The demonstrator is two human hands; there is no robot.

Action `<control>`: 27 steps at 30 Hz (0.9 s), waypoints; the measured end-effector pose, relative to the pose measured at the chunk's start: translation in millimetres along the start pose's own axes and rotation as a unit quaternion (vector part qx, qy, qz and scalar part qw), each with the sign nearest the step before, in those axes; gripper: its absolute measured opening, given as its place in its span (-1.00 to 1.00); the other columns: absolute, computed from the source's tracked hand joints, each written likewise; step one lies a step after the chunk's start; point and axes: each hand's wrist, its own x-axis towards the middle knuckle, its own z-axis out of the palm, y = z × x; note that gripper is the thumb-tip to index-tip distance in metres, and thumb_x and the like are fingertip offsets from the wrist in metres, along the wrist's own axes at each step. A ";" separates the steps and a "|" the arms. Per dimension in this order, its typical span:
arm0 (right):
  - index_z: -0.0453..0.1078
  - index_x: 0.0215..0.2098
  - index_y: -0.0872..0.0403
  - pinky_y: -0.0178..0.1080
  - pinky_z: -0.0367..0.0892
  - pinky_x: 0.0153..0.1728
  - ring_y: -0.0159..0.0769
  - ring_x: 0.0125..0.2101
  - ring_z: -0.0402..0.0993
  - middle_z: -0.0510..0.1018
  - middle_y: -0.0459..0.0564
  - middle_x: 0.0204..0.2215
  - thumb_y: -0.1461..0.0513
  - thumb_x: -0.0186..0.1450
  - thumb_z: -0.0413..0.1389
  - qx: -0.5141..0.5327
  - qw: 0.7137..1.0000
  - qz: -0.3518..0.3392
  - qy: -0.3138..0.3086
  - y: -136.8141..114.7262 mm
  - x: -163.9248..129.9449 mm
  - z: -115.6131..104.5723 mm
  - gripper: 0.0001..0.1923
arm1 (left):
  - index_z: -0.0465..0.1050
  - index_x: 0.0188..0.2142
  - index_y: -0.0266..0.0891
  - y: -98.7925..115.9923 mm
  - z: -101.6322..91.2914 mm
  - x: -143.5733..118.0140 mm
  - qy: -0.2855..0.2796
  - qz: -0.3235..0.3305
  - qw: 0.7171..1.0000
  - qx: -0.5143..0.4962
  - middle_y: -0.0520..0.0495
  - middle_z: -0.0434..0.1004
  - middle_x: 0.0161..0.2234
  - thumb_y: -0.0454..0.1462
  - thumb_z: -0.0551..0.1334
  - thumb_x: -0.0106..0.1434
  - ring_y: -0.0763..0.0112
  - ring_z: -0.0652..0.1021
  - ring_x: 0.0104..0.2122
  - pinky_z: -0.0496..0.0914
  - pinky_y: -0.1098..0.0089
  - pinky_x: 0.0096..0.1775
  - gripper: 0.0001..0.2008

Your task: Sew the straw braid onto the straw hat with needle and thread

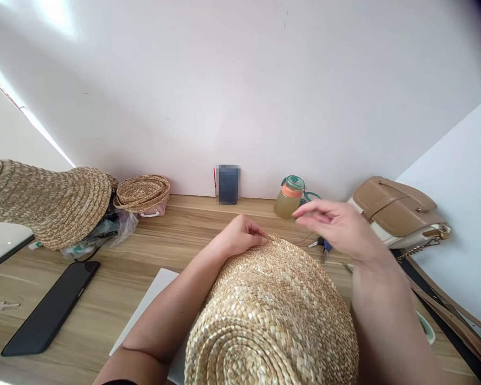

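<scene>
A woven straw hat [276,299] fills the lower middle, its spiral crown toward me and its far edge pointing at the wall. My left hand [244,235] grips that far edge, thumb and fingers closed on the straw. Raised to the right of the edge and apart from the hat is my right hand [331,224], slightly blurred. Its thumb and fingertips are pinched together; whatever they hold is too fine to make out. A faint thread-like line shows below the right hand, near some keys [323,245].
Stacked straw hats [52,203] and a coiled straw piece [142,192] stand at left. A black phone [52,307] and a loose key [3,307] lie in front. Behind are a blurred dark object [228,184] and a jar of yellowish liquid [289,198]. A tan handbag [401,208] stands right.
</scene>
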 end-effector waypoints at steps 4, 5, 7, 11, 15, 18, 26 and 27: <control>0.53 -0.30 0.00 -0.28 0.02 -0.55 -0.40 -0.61 0.13 0.28 -0.16 -0.67 0.07 0.15 0.20 -0.099 0.978 0.059 -0.172 3.4 8.7 20.4 -0.78 | 0.61 -0.37 -0.39 3.0 -1.8 -2.3 -0.003 0.006 1.000 0.000 0.05 0.41 -0.62 -0.18 0.27 0.03 0.56 0.24 -0.61 0.11 0.47 -0.53 -0.71; 0.53 -0.31 0.01 -0.29 -0.03 -0.57 -0.42 -0.63 0.08 0.21 -0.19 -0.70 0.07 0.16 0.19 -0.114 0.973 0.063 -0.189 4.9 10.4 23.0 -0.77 | 0.61 -0.38 -0.38 3.3 -2.0 -2.4 -0.002 0.007 1.000 0.003 0.06 0.39 -0.63 -0.18 0.27 0.02 0.56 0.23 -0.61 0.11 0.47 -0.53 -0.72; 0.51 -0.39 0.05 -0.30 -0.08 -0.58 -0.44 -0.63 0.03 0.17 -0.20 -0.70 0.05 0.17 0.16 -0.123 0.969 0.064 -0.204 8.0 13.0 25.8 -0.76 | 0.61 -0.40 -0.37 3.5 -2.0 -2.1 0.005 0.010 1.000 0.011 0.07 0.37 -0.63 -0.18 0.28 0.02 0.56 0.22 -0.60 0.11 0.47 -0.52 -0.73; 0.37 -0.54 0.09 -0.31 -0.05 -0.56 -0.44 -0.59 0.06 0.21 -0.18 -0.66 0.06 0.20 0.11 -0.125 0.973 0.036 -0.193 9.2 14.3 29.9 -0.71 | 0.61 -0.41 -0.38 1.4 -1.9 -0.4 0.015 0.012 1.000 0.011 0.06 0.38 -0.63 -0.20 0.28 0.01 0.56 0.24 -0.60 0.13 0.47 -0.51 -0.75; 0.29 -0.51 0.07 -0.31 -0.03 -0.56 -0.43 -0.59 0.08 0.23 -0.17 -0.64 0.04 0.26 0.06 -0.146 0.982 0.005 -0.122 6.0 13.2 31.6 -0.69 | 0.61 -0.38 -0.37 -2.4 -3.2 1.3 0.012 0.014 1.000 0.003 0.04 0.43 -0.61 -0.21 0.28 0.02 0.54 0.28 -0.59 0.16 0.48 -0.50 -0.74; 0.32 -0.44 0.05 -0.30 0.04 -0.55 -0.40 -0.59 0.13 0.31 -0.13 -0.60 0.00 0.27 0.04 -0.113 0.993 -0.012 0.019 12.0 14.5 22.6 -0.69 | 0.62 -0.34 -0.37 -4.6 -3.1 2.9 0.014 0.002 1.000 0.005 -0.01 0.52 -0.53 -0.20 0.29 0.00 0.49 0.36 -0.55 0.23 0.46 -0.46 -0.72; 0.45 -0.34 0.10 -0.13 0.22 -0.34 -0.22 -0.51 0.30 0.37 -0.06 -0.59 0.07 0.19 0.10 -0.213 0.912 0.042 0.347 50.1 24.6 -19.3 -0.74 | 0.63 -0.35 -0.37 -6.4 0.2 4.4 0.018 -0.007 1.000 0.002 -0.03 0.53 -0.55 -0.20 0.31 -0.02 0.50 0.36 -0.57 0.22 0.46 -0.48 -0.72; 0.48 -0.32 0.09 -0.13 0.23 -0.35 -0.22 -0.52 0.30 0.36 -0.07 -0.61 0.09 0.15 0.15 -0.213 0.924 0.046 0.314 49.6 24.5 -19.0 -0.75 | 0.62 -0.35 -0.38 -6.6 0.5 4.3 0.017 -0.007 1.000 0.000 -0.03 0.53 -0.55 -0.20 0.31 -0.01 0.50 0.36 -0.56 0.22 0.46 -0.48 -0.72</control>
